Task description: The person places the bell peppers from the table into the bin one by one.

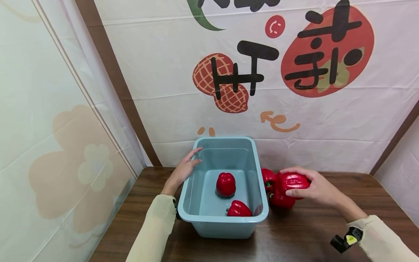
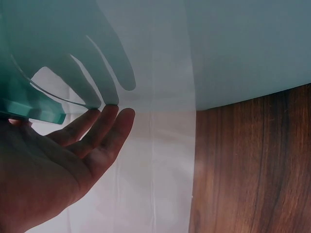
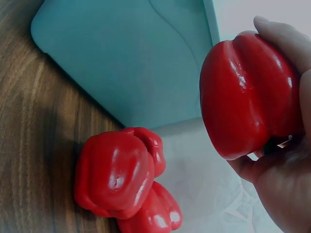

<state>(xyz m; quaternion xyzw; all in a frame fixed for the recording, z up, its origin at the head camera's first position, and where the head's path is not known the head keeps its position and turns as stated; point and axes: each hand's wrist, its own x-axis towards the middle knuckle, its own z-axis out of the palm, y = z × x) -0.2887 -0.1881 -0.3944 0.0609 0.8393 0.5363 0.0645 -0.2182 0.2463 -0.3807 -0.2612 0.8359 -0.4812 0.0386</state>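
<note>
In my right hand [image 1: 315, 187] is a glossy red bell pepper [image 3: 250, 94], held between thumb and fingers above the table. Below it, at least two more red bell peppers [image 3: 114, 170] lie touching, close to the outer right wall of a light blue plastic bin [image 1: 224, 229]. Partly overlapping, they are hard to count. Inside the bin stands one red bell pepper [image 1: 226, 185]; a second bell pepper [image 1: 239, 209] lies near its front wall, partly hidden by the rim. My left hand [image 1: 184, 170] rests at the bin's left rim, fingers extended; some fingertips touch the outer wall.
A dark wood-grain table [image 1: 304, 236] carries the bin. Behind it hangs a white printed cloth [image 1: 163, 72], close to the bin's back; another pale cloth panel [image 1: 19, 91] hangs on the left. A black strap [image 1: 343, 242] hangs at the right wrist.
</note>
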